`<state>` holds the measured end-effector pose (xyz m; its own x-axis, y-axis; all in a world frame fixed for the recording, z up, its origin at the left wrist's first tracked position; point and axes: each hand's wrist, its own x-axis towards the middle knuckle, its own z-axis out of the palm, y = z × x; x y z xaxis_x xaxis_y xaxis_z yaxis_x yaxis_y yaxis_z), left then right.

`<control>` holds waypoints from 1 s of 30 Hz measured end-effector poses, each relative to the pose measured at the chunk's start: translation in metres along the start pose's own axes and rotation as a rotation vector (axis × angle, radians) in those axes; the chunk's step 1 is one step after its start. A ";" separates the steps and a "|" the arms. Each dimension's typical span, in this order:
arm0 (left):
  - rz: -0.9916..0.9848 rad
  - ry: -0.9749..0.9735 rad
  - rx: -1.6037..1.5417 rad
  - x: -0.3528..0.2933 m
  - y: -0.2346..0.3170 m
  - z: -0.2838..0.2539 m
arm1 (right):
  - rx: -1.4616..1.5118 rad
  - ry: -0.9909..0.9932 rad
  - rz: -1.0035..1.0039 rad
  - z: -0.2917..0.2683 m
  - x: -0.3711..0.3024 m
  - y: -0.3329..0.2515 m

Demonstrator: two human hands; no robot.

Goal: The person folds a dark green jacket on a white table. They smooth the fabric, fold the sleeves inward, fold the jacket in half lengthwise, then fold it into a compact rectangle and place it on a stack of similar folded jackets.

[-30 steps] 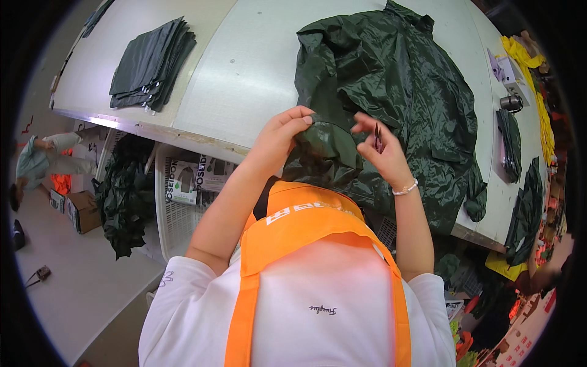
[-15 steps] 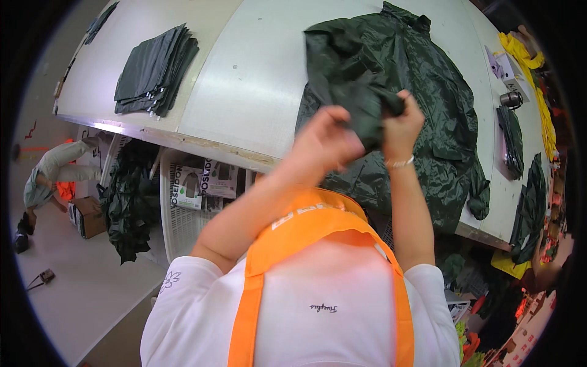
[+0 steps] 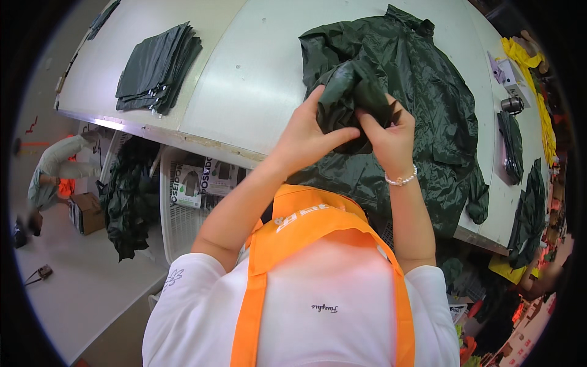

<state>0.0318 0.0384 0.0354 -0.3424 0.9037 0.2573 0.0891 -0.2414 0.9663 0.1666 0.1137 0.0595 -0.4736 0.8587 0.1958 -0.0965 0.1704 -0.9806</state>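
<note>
A shiny dark green rain jacket (image 3: pixel 428 140) lies spread on the white table, its collar toward the far edge. Its left part, seemingly a sleeve end, is lifted and bunched between my hands. My left hand (image 3: pixel 315 131) grips the bunched fabric from the left, thumb stretched along its near side. On the other side, my right hand (image 3: pixel 388 134), with a beaded bracelet at the wrist, is closed on the same fabric. Folds of cloth hide some of my fingertips.
A stack of folded dark green garments (image 3: pixel 156 70) lies on the white table (image 3: pixel 238 79) at left. Below the edge stands a white basket (image 3: pixel 168 226) with packages. At right are a dark metal cup (image 3: pixel 512 101), folded dark garments (image 3: pixel 510 147) and yellow fabric (image 3: pixel 541 104). Another person (image 3: pixel 52 171) bends at far left.
My hands, blurred before, now show sharply. The left has moved up onto the bunched fabric, and the right has come slightly down and left. The lifted cloth is gathered more compactly between them.
</note>
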 end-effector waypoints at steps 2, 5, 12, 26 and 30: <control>-0.083 0.231 0.224 0.001 -0.012 -0.017 | -0.279 0.076 -0.234 -0.018 0.001 0.004; -0.124 0.414 0.150 0.023 -0.022 -0.047 | -0.556 0.063 -0.243 -0.021 -0.012 0.009; -0.101 -0.117 -0.003 -0.019 -0.001 -0.006 | -0.392 0.065 -0.198 -0.013 -0.018 0.019; 0.040 0.333 0.506 -0.019 -0.008 -0.049 | -0.664 0.127 -0.425 -0.041 -0.034 0.009; 0.372 0.399 0.712 -0.022 0.003 -0.035 | -0.607 0.161 -0.422 -0.040 -0.033 0.013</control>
<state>0.0070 0.0052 0.0330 -0.4635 0.5881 0.6628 0.7730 -0.0974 0.6269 0.2160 0.1069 0.0407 -0.3651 0.7137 0.5978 0.2803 0.6966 -0.6605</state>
